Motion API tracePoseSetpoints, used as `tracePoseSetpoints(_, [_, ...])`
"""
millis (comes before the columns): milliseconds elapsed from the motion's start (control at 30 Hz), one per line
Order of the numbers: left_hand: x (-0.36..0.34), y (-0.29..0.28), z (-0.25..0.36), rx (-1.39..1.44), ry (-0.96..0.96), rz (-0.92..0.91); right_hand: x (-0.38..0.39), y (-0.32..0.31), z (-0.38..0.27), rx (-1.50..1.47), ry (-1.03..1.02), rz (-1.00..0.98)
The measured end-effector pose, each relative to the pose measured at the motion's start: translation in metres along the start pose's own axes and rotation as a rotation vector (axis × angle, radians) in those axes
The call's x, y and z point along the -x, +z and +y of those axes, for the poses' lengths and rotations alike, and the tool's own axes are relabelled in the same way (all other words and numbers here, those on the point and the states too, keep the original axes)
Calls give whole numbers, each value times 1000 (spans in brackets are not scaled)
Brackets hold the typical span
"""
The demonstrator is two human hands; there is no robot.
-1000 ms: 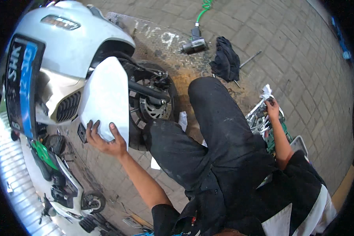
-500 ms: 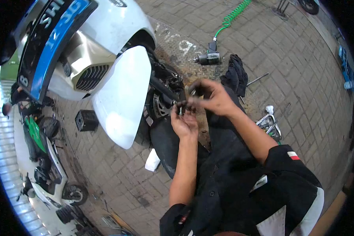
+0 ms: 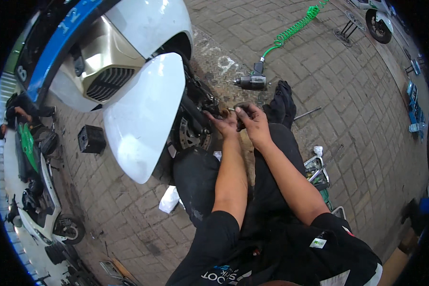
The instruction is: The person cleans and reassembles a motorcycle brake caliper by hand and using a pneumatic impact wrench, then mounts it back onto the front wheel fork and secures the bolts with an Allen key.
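Note:
Beside the scooter's front wheel (image 3: pixel 194 133), my two hands are close together. My right hand (image 3: pixel 255 125) is closed in a pinch on a small metal bolt (image 3: pixel 231 109), held between thumb and fingers. My left hand (image 3: pixel 227 126) lies palm up just left of it, under the bolt, with one digit stretched toward the fork and the others partly hidden. It looks open; I cannot see anything resting in it. Fingertips of both hands are dark with grime. The black fork leg (image 3: pixel 194 112) and a brake disc (image 3: pixel 188 136) stand just left of my left hand.
A white front fender (image 3: pixel 145 119) stands at the left. Beyond my hands lies an impact wrench (image 3: pixel 251 82) on a green coiled hose (image 3: pixel 295 31). A tool tray (image 3: pixel 317 172) sits by my right leg. A black box (image 3: pixel 91 139) and parked scooter (image 3: pixel 35 186) are farther left.
My hands have moved slightly up, toward the fork. The bolt that showed at my left fingers is no longer seen there; a bolt now shows in my right hand's pinch. The view has shifted.

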State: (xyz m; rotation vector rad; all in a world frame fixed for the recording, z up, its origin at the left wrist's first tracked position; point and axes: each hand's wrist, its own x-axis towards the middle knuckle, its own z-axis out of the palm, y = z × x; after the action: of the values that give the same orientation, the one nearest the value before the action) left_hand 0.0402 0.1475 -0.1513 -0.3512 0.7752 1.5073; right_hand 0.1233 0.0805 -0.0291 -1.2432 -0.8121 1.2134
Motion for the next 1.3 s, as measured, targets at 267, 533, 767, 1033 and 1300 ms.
tracePoseSetpoints(267, [-72,-60,20,-252,136,-57,-28,50,-13,257,-157,-242])
tracePoseSetpoints(533, [-9,-64,13,-153,176,-94,-36,82,35,434,-45,-132])
tracePoseSetpoints(767, [0,-59,24,-172,208,-86,-44,100,66,548,-186,-11])
tracePoseSetpoints(1033, [5,-60,23,-179,216,-84,-47,93,73,578,-238,-3])
tracePoseSetpoints(1300, [5,-59,22,-191,221,-86,-37,89,52,648,-340,-65])
